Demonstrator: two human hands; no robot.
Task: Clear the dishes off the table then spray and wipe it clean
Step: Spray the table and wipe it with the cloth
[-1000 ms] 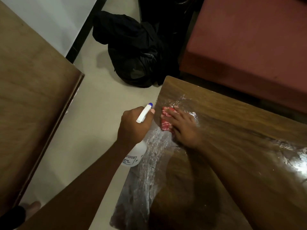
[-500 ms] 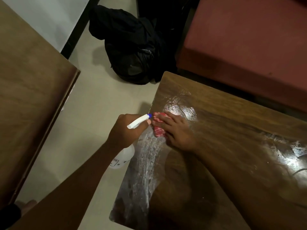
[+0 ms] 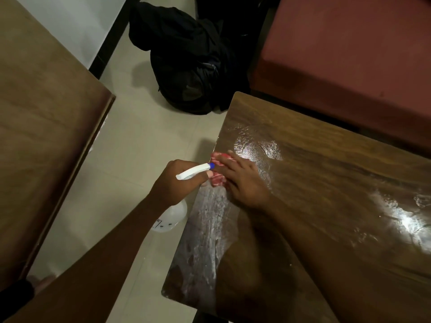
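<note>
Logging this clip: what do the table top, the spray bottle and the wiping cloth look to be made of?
Table top: wood or wood-look laminate, glossy; grain streaks and bright wet glare. Spray bottle: translucent white plastic, apparently, with a blue nozzle tip. Cloth: soft fabric, red-and-white patterned, bunched under the right hand.
</note>
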